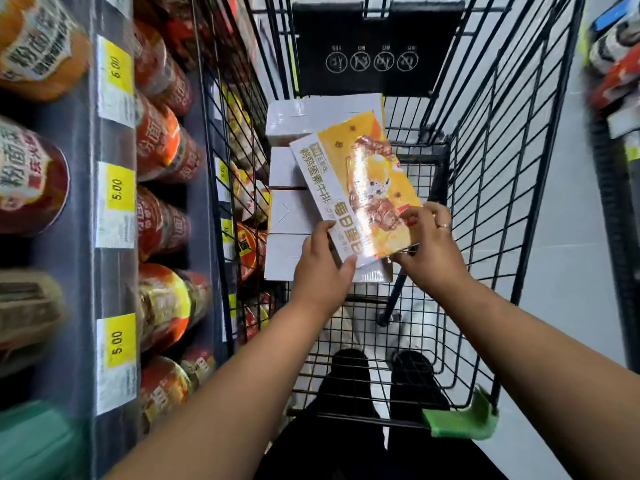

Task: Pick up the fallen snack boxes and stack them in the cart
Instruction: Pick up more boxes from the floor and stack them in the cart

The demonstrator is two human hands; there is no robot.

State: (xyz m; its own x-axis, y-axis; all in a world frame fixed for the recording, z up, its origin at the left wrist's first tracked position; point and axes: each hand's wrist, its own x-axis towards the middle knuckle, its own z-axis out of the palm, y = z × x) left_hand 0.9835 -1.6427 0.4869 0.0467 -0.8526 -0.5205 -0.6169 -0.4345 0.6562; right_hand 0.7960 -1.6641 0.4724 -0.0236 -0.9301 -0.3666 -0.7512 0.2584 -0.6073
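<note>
A flat yellow snack box [360,181] with glossy food print is held tilted inside the black wire cart [485,209]. My left hand [322,268] grips its near left corner, thumb on the front edge. My right hand [429,244] grips its near right corner, fingers curled over the top. Under the held box several white snack boxes [291,216] lie stacked in a row along the cart's left side, reaching to the far end [322,112].
A shelf of red and orange instant noodle cups [162,147] with yellow price tags [116,199] runs close along the cart's left. More packaged goods [613,64] are at the right. The cart's green handle [460,417] is near me, my black shoes [349,379] below it.
</note>
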